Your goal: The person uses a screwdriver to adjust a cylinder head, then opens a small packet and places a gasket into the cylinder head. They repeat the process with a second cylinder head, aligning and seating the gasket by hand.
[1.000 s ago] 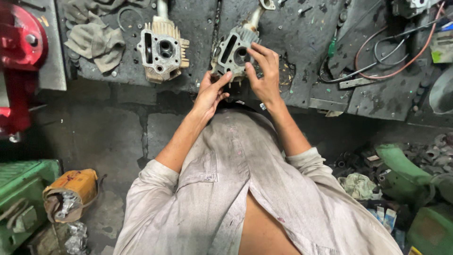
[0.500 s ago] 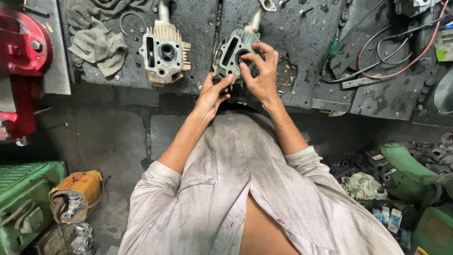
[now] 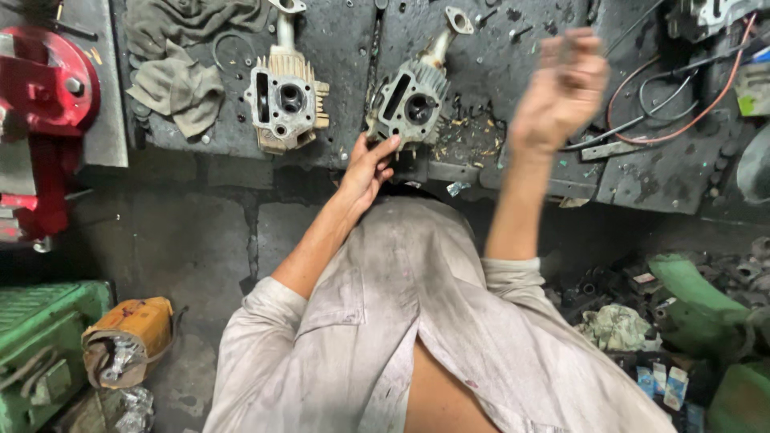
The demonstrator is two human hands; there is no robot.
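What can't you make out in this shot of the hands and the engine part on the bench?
- Right hand, head view: motion-blurred, so its grip can't be told.
- Cylinder head: lower edge hidden behind the left hand.
- Red vise: cut off by the left edge.
- Small packets: too small to identify.
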